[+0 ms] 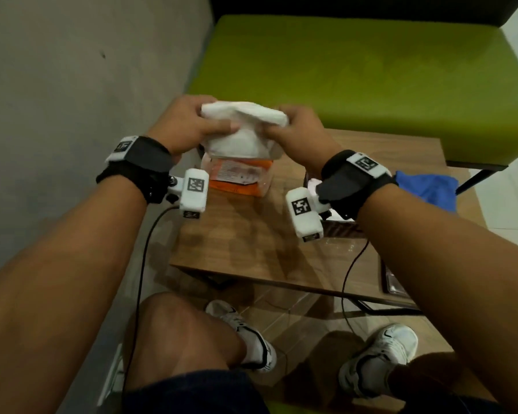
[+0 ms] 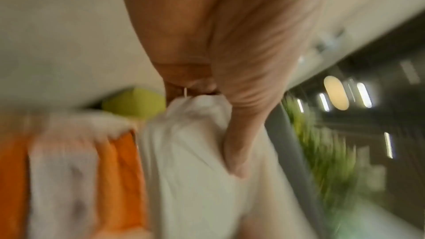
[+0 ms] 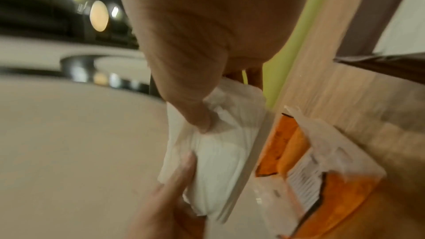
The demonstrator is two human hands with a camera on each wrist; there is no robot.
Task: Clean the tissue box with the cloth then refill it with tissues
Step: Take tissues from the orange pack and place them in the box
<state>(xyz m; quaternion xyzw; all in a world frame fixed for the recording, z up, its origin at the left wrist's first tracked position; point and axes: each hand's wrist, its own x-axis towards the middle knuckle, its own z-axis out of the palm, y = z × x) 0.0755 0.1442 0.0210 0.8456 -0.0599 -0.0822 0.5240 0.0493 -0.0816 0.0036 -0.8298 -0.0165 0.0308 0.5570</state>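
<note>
Both hands hold a thick white stack of tissues (image 1: 245,130) just above an opened orange tissue pack (image 1: 240,177) on the wooden table (image 1: 251,240). My left hand (image 1: 192,124) grips the stack's left end and my right hand (image 1: 293,130) grips its right end, thumbs on the near side. In the right wrist view the right hand's (image 3: 200,112) thumb digs into the tissues (image 3: 220,152) beside the orange pack (image 3: 322,170). The blurred left wrist view shows the left hand (image 2: 234,134) on the tissues (image 2: 195,161). A dark box (image 1: 341,228) lies mostly hidden under my right wrist. The blue cloth (image 1: 428,186) lies at the table's right.
A green padded bench (image 1: 356,76) stands right behind the table. A grey wall (image 1: 72,85) runs along the left. A dark flat piece (image 1: 392,282) lies at the table's near right edge. My knee and shoes are below the near edge.
</note>
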